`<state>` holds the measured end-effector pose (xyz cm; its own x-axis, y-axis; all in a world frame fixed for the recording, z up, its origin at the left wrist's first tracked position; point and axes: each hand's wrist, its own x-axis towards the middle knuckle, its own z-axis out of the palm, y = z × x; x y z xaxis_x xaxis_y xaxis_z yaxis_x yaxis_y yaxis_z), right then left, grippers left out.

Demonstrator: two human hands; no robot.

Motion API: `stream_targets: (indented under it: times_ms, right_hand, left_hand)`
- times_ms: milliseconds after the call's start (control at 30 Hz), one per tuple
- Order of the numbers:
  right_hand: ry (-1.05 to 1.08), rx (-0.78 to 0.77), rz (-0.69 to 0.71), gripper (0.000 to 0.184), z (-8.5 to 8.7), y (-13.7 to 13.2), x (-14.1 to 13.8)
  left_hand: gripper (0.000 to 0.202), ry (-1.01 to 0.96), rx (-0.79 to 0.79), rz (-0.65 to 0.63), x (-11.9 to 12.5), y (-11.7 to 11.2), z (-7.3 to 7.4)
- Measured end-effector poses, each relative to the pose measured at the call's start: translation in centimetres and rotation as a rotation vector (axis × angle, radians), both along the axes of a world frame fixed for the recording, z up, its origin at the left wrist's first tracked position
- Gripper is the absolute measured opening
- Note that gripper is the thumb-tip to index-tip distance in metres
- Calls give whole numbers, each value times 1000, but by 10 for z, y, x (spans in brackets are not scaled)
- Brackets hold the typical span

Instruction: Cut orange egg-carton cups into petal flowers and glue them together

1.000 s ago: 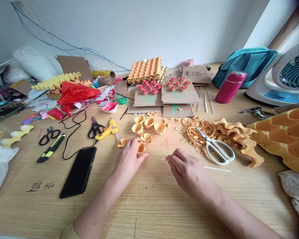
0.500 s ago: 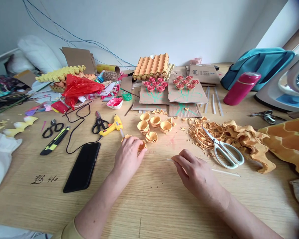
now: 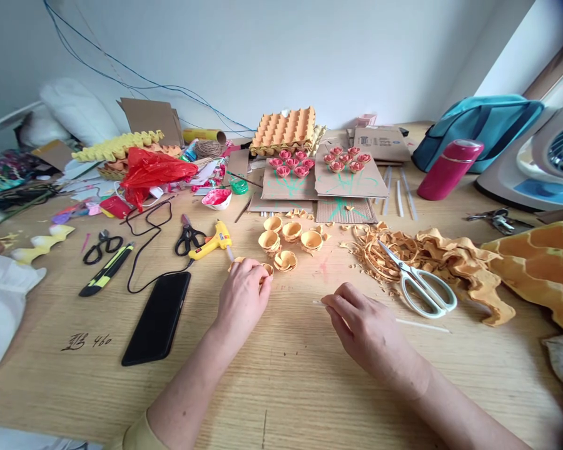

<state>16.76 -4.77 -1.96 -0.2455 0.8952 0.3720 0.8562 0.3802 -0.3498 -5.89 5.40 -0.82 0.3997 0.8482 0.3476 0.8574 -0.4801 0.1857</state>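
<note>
- Left hand (image 3: 244, 294): the thumb, out wide a second ago, has drawn in towards the fingers over the front curled cup (image 3: 268, 269), which is now mostly covered. The contact is hidden, so I cannot tell whether the cup is pinched.
- Right hand (image 3: 363, 315): thumb and fingers pinch a thin white stick (image 3: 422, 325) near its left end, as before.
- What this means, as a judgement: the left hand has gone from reaching to handling the cup, while the stick side waits unchanged.
- Just beyond the left fingers: a second cup, partly hidden, then a petalled cup (image 3: 286, 261) and 4 more cups behind, untouched.
- Left of these: a yellow glue gun (image 3: 218, 239).
- Right: white-handled scissors (image 3: 425, 290) on orange trimmings (image 3: 375, 250).
- Farther back: red flowers (image 3: 300, 170) on cardboard.
</note>
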Motion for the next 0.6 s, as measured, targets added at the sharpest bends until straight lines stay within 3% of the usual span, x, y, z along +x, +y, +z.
stream_targets:
  times_ms: [600]
  right_hand:
    - [-13,4,-10,26,4,1,-1]
  left_hand:
    - [18,8,89,-30,-2,0,1]
